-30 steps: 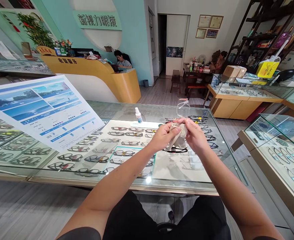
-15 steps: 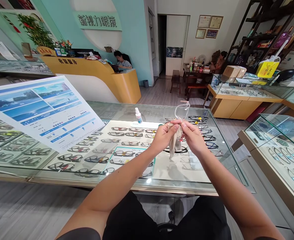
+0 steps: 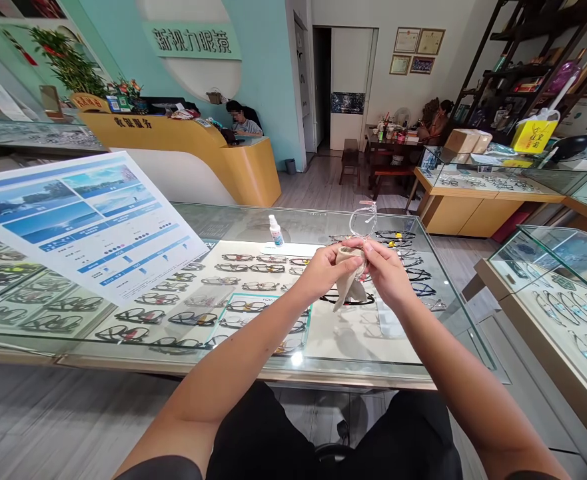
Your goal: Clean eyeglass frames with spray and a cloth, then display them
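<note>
Above the right part of a glass display case, my left hand [image 3: 326, 268] is closed on a beige cloth [image 3: 351, 288], pressing it against a pair of clear-framed eyeglasses [image 3: 363, 221]. One rim of the eyeglasses stands up above my fingers; the rest is partly hidden by the cloth and my hands. My right hand [image 3: 384, 268] pinches the eyeglasses close to the middle of the frame, its fingertips near those of my left hand. The cloth's loose end hangs below my left hand.
A white spray bottle [image 3: 276, 231] stands on the glass display case [image 3: 213, 363], which holds rows of eyeglasses. A printed sheet [image 3: 90, 227] rises at the left. Beyond are a yellow counter [image 3: 253, 170] with a person behind it, and another display case [image 3: 553, 333] at the right.
My left fingers have shifted the cloth around the eyeglasses, and its hanging end swings slightly and looks bunched differently. The upright rim stays nearly in place.
</note>
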### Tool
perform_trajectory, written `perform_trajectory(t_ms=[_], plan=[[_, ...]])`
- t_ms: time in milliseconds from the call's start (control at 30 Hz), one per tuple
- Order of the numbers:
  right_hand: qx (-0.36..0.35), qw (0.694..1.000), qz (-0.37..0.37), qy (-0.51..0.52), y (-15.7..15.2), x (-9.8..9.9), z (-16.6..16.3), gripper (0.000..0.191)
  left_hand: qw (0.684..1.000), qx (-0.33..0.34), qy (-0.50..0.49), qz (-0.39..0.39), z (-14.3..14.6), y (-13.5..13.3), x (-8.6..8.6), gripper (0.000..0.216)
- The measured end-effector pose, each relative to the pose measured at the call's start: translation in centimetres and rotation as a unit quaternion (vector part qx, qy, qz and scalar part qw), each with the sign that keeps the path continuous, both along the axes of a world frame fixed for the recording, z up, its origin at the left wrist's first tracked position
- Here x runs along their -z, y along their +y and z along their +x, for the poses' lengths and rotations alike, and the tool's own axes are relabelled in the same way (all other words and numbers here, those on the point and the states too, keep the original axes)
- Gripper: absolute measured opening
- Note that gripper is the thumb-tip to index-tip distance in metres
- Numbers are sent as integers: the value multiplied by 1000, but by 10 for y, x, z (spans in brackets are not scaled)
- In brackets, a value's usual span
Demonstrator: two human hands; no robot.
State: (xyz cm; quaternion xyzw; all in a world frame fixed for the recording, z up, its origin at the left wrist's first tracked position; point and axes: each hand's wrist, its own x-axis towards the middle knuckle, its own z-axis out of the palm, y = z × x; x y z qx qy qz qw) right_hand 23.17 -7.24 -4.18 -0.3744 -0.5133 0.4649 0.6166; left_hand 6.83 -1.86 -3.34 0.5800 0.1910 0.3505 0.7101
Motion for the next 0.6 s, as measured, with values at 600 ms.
perform_trajectory(t_ms=[600], plan=[[-14, 999, -3, 49, -2, -2, -5, 41, 1000, -1, -4, 24, 2, 2, 11, 79]])
